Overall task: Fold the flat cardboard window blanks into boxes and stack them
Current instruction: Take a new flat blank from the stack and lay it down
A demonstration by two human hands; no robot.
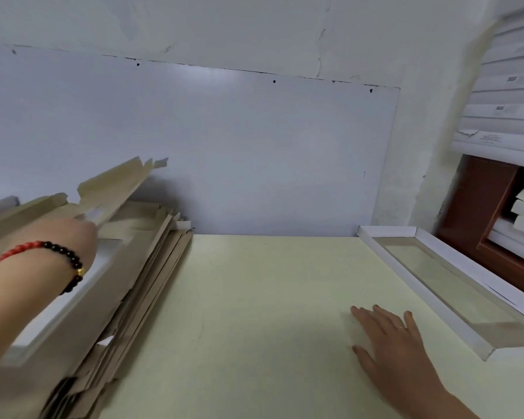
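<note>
A stack of flat cardboard window blanks [139, 267] lies on the left of the pale table [254, 313]. My left hand [70, 237], with a red and black bead bracelet on the wrist, grips the top blank [115, 189] and holds its far edge lifted off the stack. The fingers are hidden behind the cardboard. My right hand [390, 337] rests flat on the table with the fingers spread, holding nothing. A folded white window box [445, 285] lies just right of that hand, window up.
Folded white boxes [508, 95] are stacked high at the far right, above a brown wooden frame [478, 213]. A white panel on the wall [224, 146] backs the table.
</note>
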